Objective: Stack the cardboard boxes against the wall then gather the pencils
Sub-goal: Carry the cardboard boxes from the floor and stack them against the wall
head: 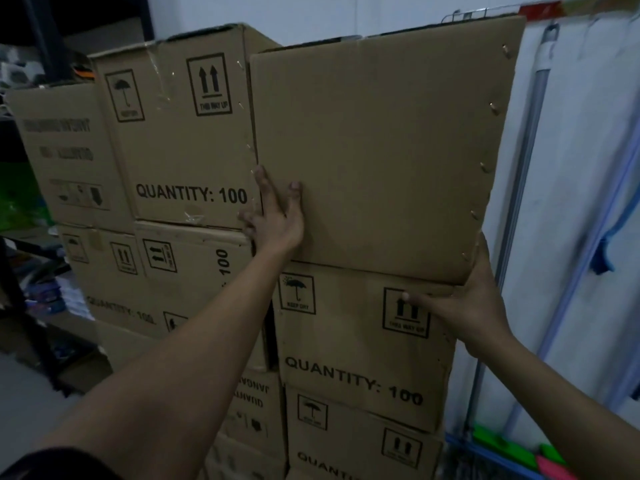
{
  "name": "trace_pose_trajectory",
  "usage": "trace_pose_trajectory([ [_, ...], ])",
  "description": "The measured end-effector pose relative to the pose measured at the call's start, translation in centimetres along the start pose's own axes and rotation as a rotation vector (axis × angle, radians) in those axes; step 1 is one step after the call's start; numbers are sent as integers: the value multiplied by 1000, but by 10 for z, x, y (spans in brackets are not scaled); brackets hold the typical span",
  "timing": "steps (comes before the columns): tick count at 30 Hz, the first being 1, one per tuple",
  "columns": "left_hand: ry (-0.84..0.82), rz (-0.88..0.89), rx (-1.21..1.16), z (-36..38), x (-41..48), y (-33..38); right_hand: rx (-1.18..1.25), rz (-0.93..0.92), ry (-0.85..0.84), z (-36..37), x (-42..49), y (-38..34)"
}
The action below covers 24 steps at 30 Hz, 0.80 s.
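Observation:
A plain-faced cardboard box sits on top of the right stack, on a box printed "QUANTITY: 100". My left hand lies flat with straight fingers against the top box's lower left face. At the box's lower right corner, my right hand cups the corner, fingers up its side and thumb stretched along the bottom edge. Another printed box tops the neighbouring left stack. No pencils are visible.
More stacked boxes fill the left and lower area against the pale wall. A mop or broom handle leans at the right beside a white sheet and blue cloth. Dark shelving with clutter stands at far left.

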<state>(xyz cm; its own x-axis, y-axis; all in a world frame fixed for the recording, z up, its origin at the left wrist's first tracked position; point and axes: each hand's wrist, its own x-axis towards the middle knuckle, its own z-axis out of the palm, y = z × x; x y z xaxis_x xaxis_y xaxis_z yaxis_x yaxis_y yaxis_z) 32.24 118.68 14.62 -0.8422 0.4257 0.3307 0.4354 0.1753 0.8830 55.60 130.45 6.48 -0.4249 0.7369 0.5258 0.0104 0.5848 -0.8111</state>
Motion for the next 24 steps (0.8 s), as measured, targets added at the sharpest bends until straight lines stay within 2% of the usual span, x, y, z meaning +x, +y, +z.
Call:
trace_pose_trajectory([
  [3, -21, -12, -34, 0, -2, -4, -3, 23, 13, -2, -4, 7],
  [9, 36, -219, -127, 7, -27, -19, 77, 29, 88, 9, -19, 15],
  [14, 3, -226, -181, 9, -28, -26, 28, -5, 198, 20, -30, 15],
  [24, -21, -203, -166, 14, -23, -29, -57, -81, 256, 35, -26, 28],
])
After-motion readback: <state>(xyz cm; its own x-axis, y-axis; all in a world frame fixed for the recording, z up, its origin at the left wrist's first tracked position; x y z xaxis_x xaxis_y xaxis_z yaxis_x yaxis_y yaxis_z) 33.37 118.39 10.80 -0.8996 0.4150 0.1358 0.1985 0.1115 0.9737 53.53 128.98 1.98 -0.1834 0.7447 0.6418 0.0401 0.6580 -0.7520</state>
